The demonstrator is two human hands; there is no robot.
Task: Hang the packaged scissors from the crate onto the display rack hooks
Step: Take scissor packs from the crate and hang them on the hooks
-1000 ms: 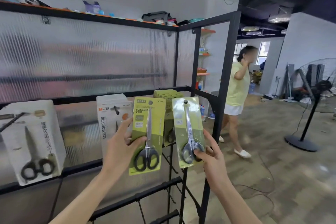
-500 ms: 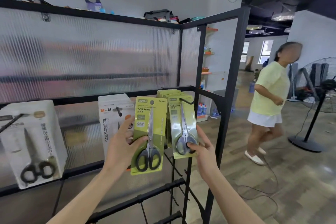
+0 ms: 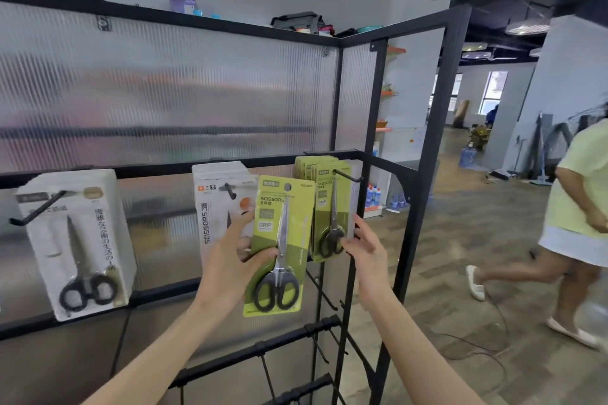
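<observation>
At rack, left hand (image 3: 227, 260) grips green pack (image 3: 279, 240) reading "SCISSORS", "GRIP".

The left hand (image 3: 227, 265) grips a green scissors pack (image 3: 279, 246) upright in front of the rack (image 3: 427, 141). The right hand (image 3: 365, 250) touches the front pack (image 3: 330, 210) of a green stack hanging on the hook (image 3: 348, 177) at the rack's right end. White packs (image 3: 75, 240) hang further left.
</observation>
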